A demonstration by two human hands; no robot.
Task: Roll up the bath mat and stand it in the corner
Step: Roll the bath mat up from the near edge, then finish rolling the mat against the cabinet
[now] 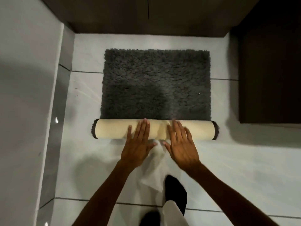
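A: Pale grey tile on the far left, where a wall runs down that side and meets the floor at a glossy skirting. What comes next as you move right?

B: The bath mat, lying on the floor in the middle of the view. Its near end is rolled into a tube with the cream backing outward, and dark pile shows at both ends of the tube. The rest of the mat lies flat beyond the roll, its charcoal shag facing up.

A: And the hands?

B: The left hand lies flat on the roll, just left of its middle, palm down, fingers straight and together, the tips reaching the roll's far edge. Its grip closes on nothing; it is spread wide and pressing on the backing. The right hand sits just beside it, right of the middle, also flat with the fingers slightly fanned. It is a little blurred. The thumbs point toward each other, apart.

A: Anything below them?

B: Between the forearms there is pale cloth and a dark sock on the floor.

A: And to the right?

B: A dark brown cabinet stands at the right edge, well apart from the mat. A dark panel runs along the top.
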